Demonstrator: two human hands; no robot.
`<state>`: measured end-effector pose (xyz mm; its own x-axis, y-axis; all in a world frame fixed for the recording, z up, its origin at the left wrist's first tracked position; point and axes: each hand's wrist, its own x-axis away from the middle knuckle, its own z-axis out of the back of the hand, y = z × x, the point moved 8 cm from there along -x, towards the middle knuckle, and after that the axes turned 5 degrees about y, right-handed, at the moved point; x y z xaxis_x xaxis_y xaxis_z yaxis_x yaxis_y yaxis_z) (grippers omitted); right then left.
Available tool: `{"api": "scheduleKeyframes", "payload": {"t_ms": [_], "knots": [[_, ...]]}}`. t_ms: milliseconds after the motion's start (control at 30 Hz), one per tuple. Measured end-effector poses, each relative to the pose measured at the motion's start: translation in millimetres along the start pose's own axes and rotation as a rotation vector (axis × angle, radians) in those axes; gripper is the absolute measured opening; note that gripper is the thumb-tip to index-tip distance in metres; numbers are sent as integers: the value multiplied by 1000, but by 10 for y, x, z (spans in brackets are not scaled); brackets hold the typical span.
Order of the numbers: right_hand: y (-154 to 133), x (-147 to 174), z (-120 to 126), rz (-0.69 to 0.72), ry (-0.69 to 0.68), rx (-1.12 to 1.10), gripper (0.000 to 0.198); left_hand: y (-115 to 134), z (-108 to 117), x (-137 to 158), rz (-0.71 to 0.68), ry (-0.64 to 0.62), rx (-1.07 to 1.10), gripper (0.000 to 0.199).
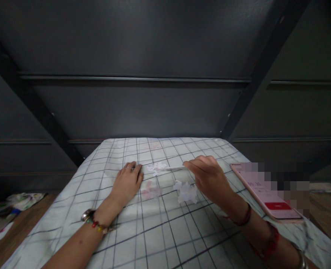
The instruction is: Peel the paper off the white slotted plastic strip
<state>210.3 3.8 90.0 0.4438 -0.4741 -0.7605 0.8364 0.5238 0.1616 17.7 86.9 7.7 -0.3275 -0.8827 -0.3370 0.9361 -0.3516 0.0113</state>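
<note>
A pink phone (269, 194) lies on the checked bed sheet (160, 231) beside the right hand (207, 177), which pinches a thin white strip, seemingly paper (172, 168). The left hand (127, 181) lies flat and spread on the sheet. Crumpled white scraps (186, 191) sit between them.

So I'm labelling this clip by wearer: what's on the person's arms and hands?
Both forearms are bare, with no sleeves. The left hand has a ring on one finger, and its wrist carries a metal watch next to a beaded bracelet with red, yellow and green beads. The right hand has a dark red cord at the wrist and a red band further up the forearm.
</note>
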Motion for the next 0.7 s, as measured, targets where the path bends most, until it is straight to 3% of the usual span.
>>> {"api": "scheduleKeyframes", "payload": {"t_ms": [200, 433, 700], "knots": [[-25, 10, 67, 35, 83, -21, 37, 2, -4, -1, -5, -2, -2, 34], [13, -5, 51, 11, -21, -16, 35, -3, -10, -2, -4, -13, -17, 35], [14, -8, 240, 33, 59, -27, 33, 15, 11, -1, -5, -1, 4, 33]]}}
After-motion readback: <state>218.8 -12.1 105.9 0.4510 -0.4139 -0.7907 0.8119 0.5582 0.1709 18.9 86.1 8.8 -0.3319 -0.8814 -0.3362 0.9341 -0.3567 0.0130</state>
